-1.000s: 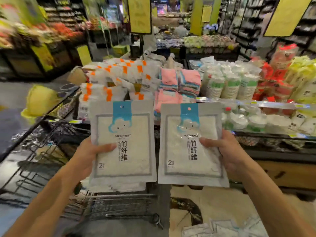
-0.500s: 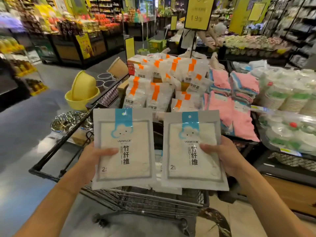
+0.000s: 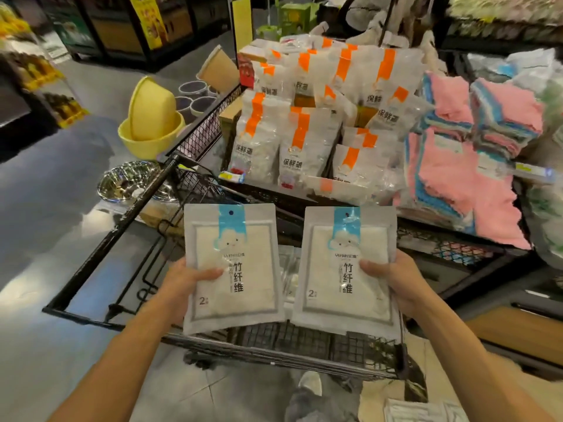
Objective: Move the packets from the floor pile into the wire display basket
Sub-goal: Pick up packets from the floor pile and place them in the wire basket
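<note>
Both hands, left [image 3: 179, 287] and right [image 3: 396, 284], are lowering gripped packets [image 3: 233, 269] over the wire basket [image 3: 274, 345]; light, pliable, slippery film—pinching edges.

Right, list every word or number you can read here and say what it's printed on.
"竹纤维" and "2": on each packet, one gripped by the left hand, packet, one by the right hand, packet.
Small brand line above those characters: too blurred to read.
"保鲜罩": on the orange-striped bags.
Yellow sign and shelf tags: unreadable.
</note>
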